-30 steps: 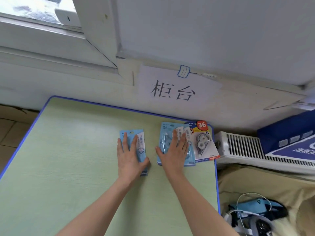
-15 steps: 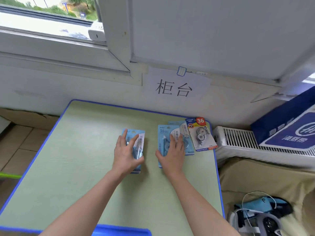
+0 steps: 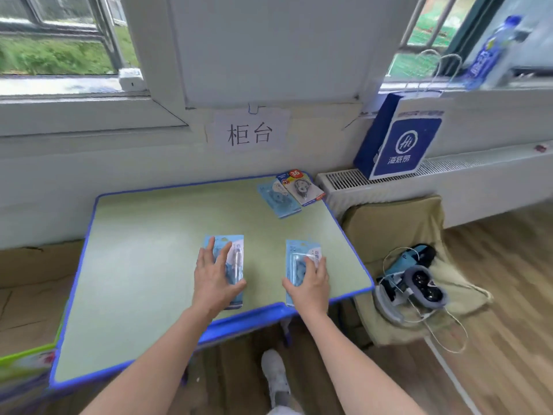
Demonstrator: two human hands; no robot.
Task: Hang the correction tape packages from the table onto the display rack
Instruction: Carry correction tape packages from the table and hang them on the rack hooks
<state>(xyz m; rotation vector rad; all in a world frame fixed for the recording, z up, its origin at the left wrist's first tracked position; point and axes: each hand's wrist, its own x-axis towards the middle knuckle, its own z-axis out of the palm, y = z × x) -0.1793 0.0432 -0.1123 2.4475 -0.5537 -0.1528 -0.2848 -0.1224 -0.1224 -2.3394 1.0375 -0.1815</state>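
Two light-blue correction tape packages lie near the front edge of the green table (image 3: 149,250). My left hand (image 3: 214,277) presses flat on the left package (image 3: 236,250), fingers straight, thumb at its side. My right hand (image 3: 311,283) rests on the right package (image 3: 294,253), whose lower end sticks out over the blue table rim. Two more packages sit at the far right corner: a blue one (image 3: 276,199) and a white one with a red "36" label (image 3: 302,188). No display rack is in view.
A blue paper bag (image 3: 398,142) stands on the white radiator (image 3: 344,181) right of the table. A tan cushion (image 3: 389,235) holds a headset with cables (image 3: 419,283). A bottle (image 3: 484,52) stands on the sill. My shoe (image 3: 275,375) shows below the table edge.
Both hands have slid their packages from the far right part of the table toward the front edge. The view has pulled back and risen, and the other two packages stayed at the corner.
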